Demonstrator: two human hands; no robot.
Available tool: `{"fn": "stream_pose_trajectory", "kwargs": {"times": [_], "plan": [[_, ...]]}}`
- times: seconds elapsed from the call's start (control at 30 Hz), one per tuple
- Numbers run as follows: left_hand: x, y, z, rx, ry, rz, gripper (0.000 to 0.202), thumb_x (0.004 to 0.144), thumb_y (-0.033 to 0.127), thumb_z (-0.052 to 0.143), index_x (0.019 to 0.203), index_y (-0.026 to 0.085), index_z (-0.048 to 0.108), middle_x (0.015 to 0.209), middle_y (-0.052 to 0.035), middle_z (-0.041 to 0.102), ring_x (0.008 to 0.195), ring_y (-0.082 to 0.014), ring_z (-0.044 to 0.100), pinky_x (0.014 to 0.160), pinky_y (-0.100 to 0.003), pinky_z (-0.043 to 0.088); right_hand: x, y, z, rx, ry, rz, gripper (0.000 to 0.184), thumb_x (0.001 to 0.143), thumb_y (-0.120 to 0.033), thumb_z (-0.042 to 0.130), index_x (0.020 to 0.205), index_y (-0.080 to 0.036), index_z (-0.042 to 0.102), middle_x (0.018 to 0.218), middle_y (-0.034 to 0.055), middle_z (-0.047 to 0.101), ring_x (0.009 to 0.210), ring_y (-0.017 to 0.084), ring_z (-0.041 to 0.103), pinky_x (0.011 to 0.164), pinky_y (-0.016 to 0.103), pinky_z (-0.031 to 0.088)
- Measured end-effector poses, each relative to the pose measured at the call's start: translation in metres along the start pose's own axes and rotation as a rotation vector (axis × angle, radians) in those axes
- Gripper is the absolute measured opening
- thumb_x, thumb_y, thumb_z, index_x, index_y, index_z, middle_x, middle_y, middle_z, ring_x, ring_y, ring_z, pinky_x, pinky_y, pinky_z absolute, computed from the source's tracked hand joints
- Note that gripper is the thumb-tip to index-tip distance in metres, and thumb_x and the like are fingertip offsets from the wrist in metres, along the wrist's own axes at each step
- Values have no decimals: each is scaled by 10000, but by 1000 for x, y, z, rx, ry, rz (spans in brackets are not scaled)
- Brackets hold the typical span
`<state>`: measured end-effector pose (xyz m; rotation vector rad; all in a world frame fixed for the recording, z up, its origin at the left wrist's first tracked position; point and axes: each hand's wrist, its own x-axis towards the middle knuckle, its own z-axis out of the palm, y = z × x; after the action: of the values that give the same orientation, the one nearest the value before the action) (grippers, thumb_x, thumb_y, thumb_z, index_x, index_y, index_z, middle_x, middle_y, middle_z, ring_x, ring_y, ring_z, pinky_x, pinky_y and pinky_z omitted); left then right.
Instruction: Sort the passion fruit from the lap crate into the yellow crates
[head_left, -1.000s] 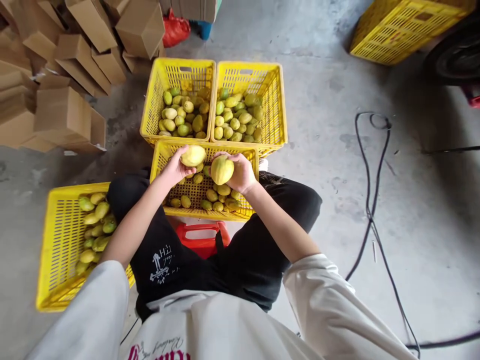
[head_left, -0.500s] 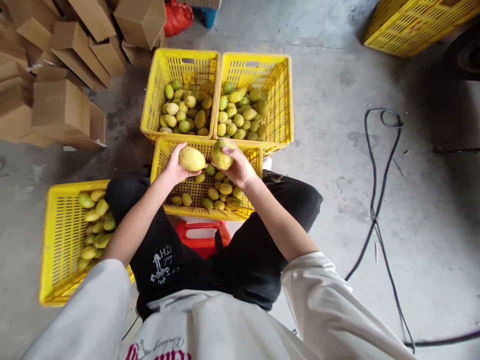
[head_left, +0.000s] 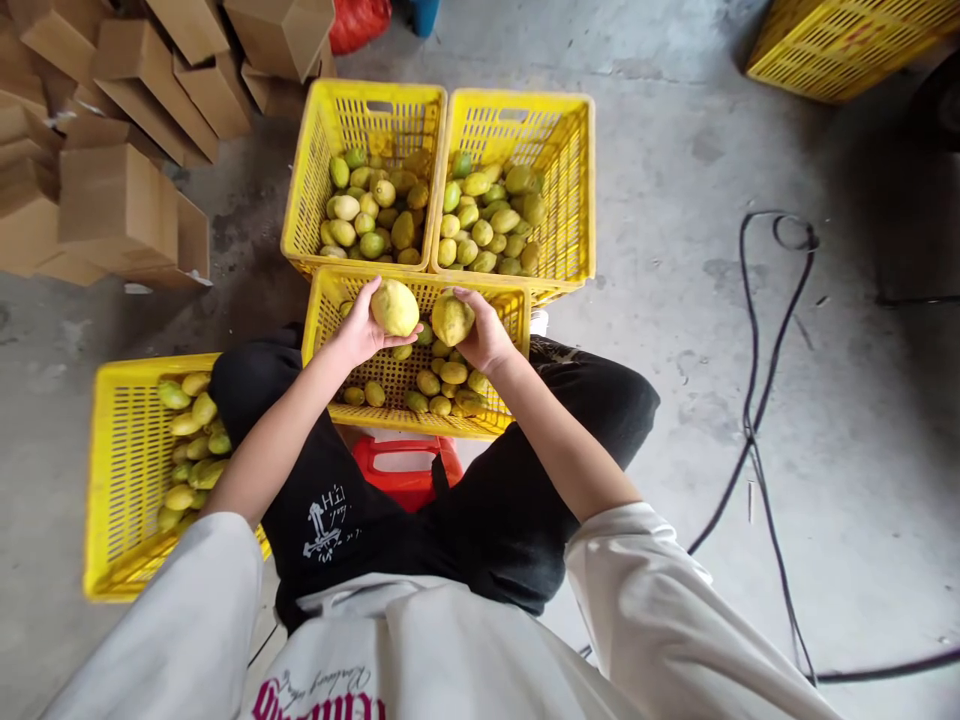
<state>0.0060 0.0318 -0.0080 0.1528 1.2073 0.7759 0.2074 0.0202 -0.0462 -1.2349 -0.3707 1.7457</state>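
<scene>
My left hand [head_left: 364,326] holds a pale yellow lemon [head_left: 395,308], its end turned upward. A second lemon [head_left: 452,318], greener and blotched, sits in the fingers of my right hand [head_left: 484,335]. The two lemons are side by side and apart. Both hands are above a yellow slotted crate [head_left: 390,425] between my knees. Several smaller lemons [head_left: 453,373] lie on that crate's floor, partly hidden by my hands.
Behind it stand two yellow crates, the left one [head_left: 296,190] and the right one [head_left: 586,190], both part-filled with lemons. Another lemon crate [head_left: 112,480] is by my left leg. Cardboard boxes [head_left: 120,210] pile up at far left. A black cable [head_left: 748,400] lies on the floor at right.
The lemon in my left hand has been turned from lying sideways to end-up. My right hand has lowered slightly and rotated its lemon. The camera view has shifted a little.
</scene>
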Motion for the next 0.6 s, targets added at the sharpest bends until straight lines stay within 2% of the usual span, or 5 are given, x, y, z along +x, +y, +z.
{"fn": "stream_pose_trajectory", "kwargs": {"times": [0.1, 0.23, 0.37, 0.47, 0.6], "plan": [[2, 0, -2, 7, 8, 22, 587, 1146, 729, 837, 1452, 228, 825, 917, -66, 885, 841, -342, 948, 679, -355, 754, 2, 0, 1, 48, 95, 82, 380, 994, -526, 990, 975, -311, 677, 815, -11, 749, 994, 291, 872, 844, 379, 772], [6, -1, -4, 48, 29, 36, 555, 1060, 704, 882, 1344, 230, 831, 813, -35, 830, 764, -328, 916, 599, -330, 702, 11, 3, -5, 100, 185, 189, 371, 1063, -518, 900, 924, -310, 626, 723, -12, 707, 828, 264, 847, 713, 346, 744], [10, -6, -3, 75, 112, 96, 626, 1068, 781, 855, 1322, 211, 807, 727, -42, 768, 729, -351, 897, 549, -345, 690, 19, 3, -9, 117, 241, 180, 362, 1132, -515, 834, 919, -299, 636, 690, -10, 707, 716, 239, 800, 650, 334, 721], [10, -6, -2, 100, 106, 85, 698, 1080, 827, 807, 1370, 192, 805, 714, -48, 758, 698, -362, 876, 570, -393, 719, 23, 1, -12, 101, 270, 127, 336, 1129, -459, 836, 911, -287, 647, 685, -12, 701, 658, 210, 758, 639, 317, 706], [6, -1, -1, 86, 78, 99, 642, 1125, 762, 743, 1330, 161, 834, 703, -61, 754, 746, -350, 882, 686, -400, 754, 25, -3, -17, 80, 264, 77, 329, 1048, -446, 921, 929, -295, 654, 662, -30, 663, 684, 225, 767, 634, 319, 709]]}}
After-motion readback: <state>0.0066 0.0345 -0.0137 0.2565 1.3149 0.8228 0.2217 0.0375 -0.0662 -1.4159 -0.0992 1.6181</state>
